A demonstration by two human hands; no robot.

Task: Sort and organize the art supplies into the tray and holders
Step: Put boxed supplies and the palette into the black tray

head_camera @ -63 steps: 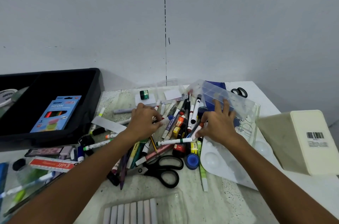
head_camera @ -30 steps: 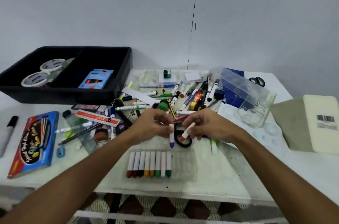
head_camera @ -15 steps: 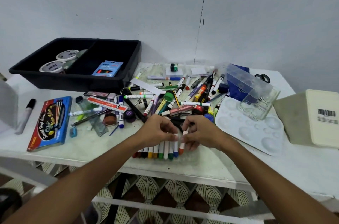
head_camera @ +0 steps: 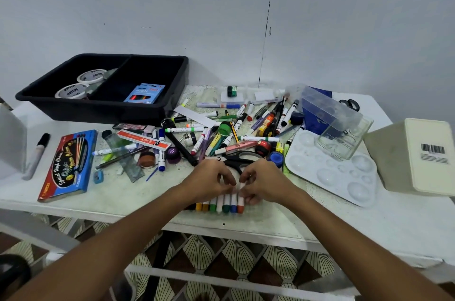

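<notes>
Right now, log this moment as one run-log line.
left hand: on markers | right hand: seating orange-capped white marker | clear plastic marker case: partly filled | black plastic tray: tapes, pencil box

Capped markers [head_camera: 222,203] side by side

Head-worn view, angled down, close over table [head_camera: 369,217]

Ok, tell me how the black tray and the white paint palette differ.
The black tray is deep-walled and split into two compartments; the white paint palette is flat with shallow round wells. The tray holds tape rolls and a blue pencil box; the palette's visible wells look empty, though a clear container rests on its far edge. Both sit on the table.
</notes>
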